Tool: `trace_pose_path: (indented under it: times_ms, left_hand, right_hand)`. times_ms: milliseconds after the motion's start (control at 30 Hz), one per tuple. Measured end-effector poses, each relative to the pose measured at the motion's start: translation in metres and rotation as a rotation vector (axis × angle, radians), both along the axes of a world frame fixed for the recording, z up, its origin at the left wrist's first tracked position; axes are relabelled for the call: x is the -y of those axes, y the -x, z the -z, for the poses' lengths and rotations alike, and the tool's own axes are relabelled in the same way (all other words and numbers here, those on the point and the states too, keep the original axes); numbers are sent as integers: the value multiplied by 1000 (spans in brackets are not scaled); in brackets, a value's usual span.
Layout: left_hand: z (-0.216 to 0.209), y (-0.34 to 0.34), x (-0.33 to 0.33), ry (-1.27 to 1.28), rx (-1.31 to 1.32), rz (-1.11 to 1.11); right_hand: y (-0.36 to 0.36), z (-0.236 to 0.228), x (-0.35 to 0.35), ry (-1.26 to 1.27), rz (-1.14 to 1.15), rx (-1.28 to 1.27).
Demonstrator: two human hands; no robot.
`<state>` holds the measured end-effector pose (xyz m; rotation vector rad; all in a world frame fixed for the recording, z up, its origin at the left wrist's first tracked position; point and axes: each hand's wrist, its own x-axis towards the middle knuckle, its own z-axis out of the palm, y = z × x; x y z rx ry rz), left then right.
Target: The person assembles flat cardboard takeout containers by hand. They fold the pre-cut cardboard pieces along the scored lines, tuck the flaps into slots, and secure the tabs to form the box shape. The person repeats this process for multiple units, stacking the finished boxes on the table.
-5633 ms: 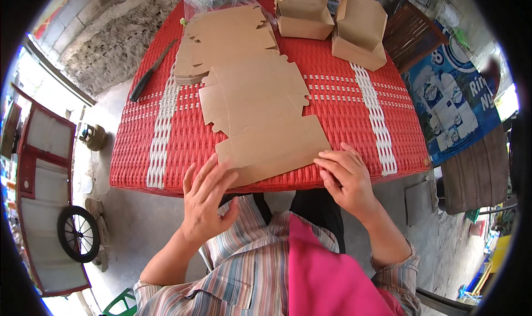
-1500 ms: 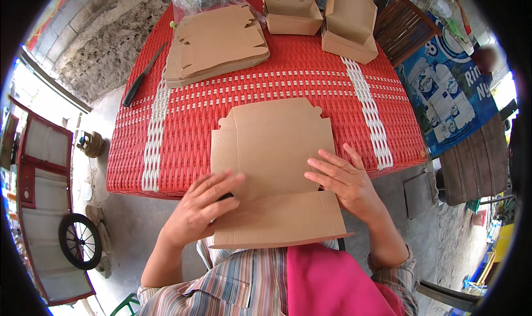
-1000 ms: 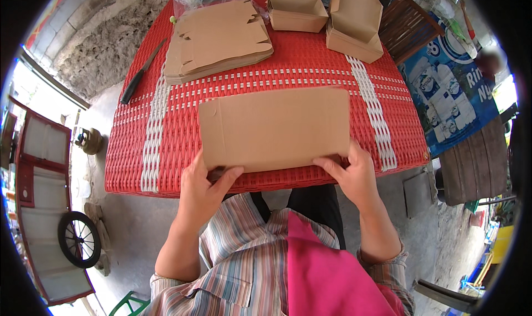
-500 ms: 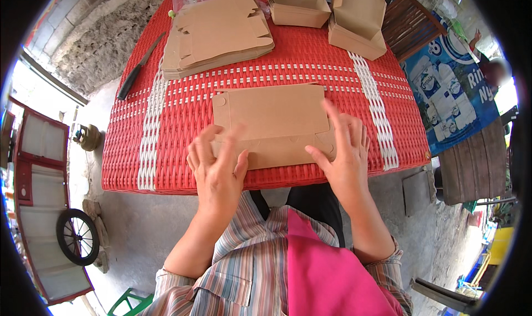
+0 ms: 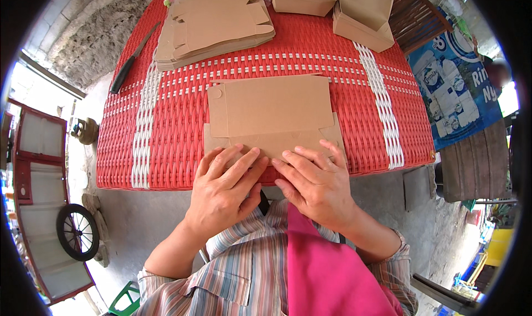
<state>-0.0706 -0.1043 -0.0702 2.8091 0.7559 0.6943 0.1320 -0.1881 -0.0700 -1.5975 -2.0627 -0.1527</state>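
At the far left of the frame we see a red-framed cabinet (image 5: pixel 41 205) with pale panels, a black-rimmed spoked wheel (image 5: pixel 77 232) in front of it, and a small metal cylinder (image 5: pixel 84 130) just above and to the right. Moving right, we come to the red woven surface (image 5: pixel 172 122) with its white bands; a knife (image 5: pixel 126 71) lies slantwise near its left edge, black handle toward us. Beside it, at the upper left of centre, sits a stack of flat brown cardboard blanks (image 5: pixel 213 22) with notched edges.

Below the stack, our left hand (image 5: pixel 221 191) lies palm down, its grip spread, fingertips resting on the near part of a folded cardboard piece (image 5: pixel 274 105), thumb apart from the fingers. That piece lies at the middle of the frame by the surface's near edge, its lower part wider than its upper panel. An open brown box (image 5: pixel 302 3) stands at the upper centre. Our right hand (image 5: pixel 317 185) mirrors the left, grip likewise spread, fingertips on the same cardboard. A second open box (image 5: pixel 357 32) stands at the upper right, before a blue banner (image 5: pixel 454 94) farther right.
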Motion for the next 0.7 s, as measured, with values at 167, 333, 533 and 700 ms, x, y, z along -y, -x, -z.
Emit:
trace_pose_path:
  times_ms: [167, 333, 533, 700]
  left_hand:
    - [-3, 16, 2, -60, -63, -71]
    - [-7, 30, -1, -33, -23, -105]
    - [3, 33, -3, 228, 345, -269]
    - [-16, 23, -14, 531, 382, -365]
  right_hand:
    - [-20, 2, 7, -22, 39, 7]
    - [-40, 1, 17, -30, 81, -35]
    - [-53, -3, 19, -62, 240, -224]
    - [-49, -3, 15, -38, 260, -172]
